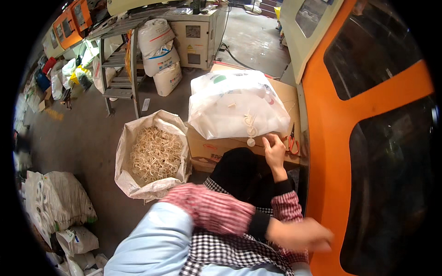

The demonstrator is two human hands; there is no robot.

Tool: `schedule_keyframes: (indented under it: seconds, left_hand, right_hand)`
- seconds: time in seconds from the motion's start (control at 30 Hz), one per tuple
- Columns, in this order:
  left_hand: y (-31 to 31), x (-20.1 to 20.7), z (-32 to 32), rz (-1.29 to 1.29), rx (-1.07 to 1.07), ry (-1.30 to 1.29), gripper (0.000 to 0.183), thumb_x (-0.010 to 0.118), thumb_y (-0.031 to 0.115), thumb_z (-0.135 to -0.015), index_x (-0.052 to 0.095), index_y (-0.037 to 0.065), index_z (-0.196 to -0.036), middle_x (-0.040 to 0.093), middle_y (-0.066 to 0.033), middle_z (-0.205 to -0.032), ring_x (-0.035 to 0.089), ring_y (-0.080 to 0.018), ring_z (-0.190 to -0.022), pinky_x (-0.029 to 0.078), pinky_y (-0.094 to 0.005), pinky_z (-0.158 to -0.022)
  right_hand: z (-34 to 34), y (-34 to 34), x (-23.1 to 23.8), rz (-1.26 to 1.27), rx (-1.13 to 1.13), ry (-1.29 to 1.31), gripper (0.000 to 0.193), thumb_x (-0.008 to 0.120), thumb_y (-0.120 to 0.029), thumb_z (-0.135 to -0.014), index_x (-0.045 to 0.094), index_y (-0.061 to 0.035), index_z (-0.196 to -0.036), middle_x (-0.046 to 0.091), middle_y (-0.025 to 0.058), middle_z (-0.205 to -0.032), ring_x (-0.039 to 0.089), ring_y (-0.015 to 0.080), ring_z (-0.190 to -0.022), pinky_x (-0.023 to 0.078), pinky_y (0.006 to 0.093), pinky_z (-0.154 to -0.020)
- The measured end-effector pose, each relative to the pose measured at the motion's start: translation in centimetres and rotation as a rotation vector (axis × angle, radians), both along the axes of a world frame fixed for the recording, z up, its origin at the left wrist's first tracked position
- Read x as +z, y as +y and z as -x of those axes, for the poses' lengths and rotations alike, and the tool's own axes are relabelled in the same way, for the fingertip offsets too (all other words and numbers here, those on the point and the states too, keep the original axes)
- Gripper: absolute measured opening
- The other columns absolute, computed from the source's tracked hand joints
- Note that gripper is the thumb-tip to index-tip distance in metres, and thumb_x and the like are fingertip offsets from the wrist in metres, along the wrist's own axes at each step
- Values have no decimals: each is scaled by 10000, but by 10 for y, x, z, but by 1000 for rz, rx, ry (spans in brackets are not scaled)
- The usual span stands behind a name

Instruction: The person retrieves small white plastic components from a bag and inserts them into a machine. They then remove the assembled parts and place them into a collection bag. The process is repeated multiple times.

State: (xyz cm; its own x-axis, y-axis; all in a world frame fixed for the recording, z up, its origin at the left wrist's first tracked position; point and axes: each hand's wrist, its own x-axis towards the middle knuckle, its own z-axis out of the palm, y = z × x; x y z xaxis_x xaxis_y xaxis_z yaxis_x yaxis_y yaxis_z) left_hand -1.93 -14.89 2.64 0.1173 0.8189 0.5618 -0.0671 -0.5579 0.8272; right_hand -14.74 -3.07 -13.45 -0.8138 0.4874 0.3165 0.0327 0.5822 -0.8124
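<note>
My right hand [275, 151] reaches forward onto a cardboard box [207, 149], its fingers pinched on the front edge of a white plastic bag [235, 108] lying on the box. An off-white plastic part [250, 128] lies on the bag just left of the fingers. Red-handled scissors [291, 143] rest on the box right beside this hand. My left hand [300, 234] is blurred at the lower right, crossed over my lap and close to the orange machine panel [331, 138]. Whether it holds anything is not visible.
An open white sack [155, 154] full of off-white plastic pieces stands on the floor left of the box. Stacked sacks [159, 50] lean by a metal step frame [117, 78]. More filled bags [60, 202] lie at lower left. A beige cabinet [198, 39] stands behind.
</note>
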Motion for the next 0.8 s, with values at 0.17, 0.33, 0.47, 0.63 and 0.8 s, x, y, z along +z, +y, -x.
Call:
schedule_keyframes:
  seconds: [0.17, 0.33, 0.47, 0.63, 0.8]
  left_hand:
    - [-65, -115, 71, 464, 684, -77, 174, 519, 153, -917, 584, -8, -916, 609, -111, -735, 583, -145, -657, 470, -271, -584]
    - [-127, -152, 91, 744, 876, -326, 189, 530, 158, -912, 595, -16, -878, 601, -45, -682, 572, -91, -621, 466, -231, -571]
    - [-149, -158, 115, 834, 870, -581, 195, 496, 159, -933, 597, -8, -942, 613, -32, -751, 568, -74, -633, 465, -204, -577]
    - [-130, -123, 145, 527, 893, -669, 292, 507, 118, -923, 492, 10, -1194, 582, -59, -990, 538, -63, -669, 435, -181, -570]
    - [-137, -119, 150, 531, 805, -702, 167, 600, 97, -869, 590, 4, -1008, 615, -28, -791, 550, -73, -633, 451, -192, -581]
  right_hand:
    - [87, 20, -49, -297, -82, -26, 317, 657, -248, -797, 621, 26, -953, 646, 156, -786, 620, 292, -730, 477, 346, -672]
    - [104, 17, -56, -201, 18, 21, 187, 587, -157, -849, 621, 22, -892, 628, 151, -760, 616, 278, -702, 469, 342, -652]
    - [48, -15, 13, 325, 50, 146, 181, 548, -144, -894, 622, 21, -900, 633, 111, -797, 613, 182, -672, 473, 297, -660]
    - [1, -57, 41, 1229, 430, 117, 185, 506, -111, -925, 589, 41, -992, 632, 88, -869, 603, 138, -731, 490, 245, -686]
    - [-8, -78, 33, 1354, 531, 14, 270, 499, -139, -934, 556, 58, -1109, 628, 83, -909, 603, 132, -806, 493, 241, -739]
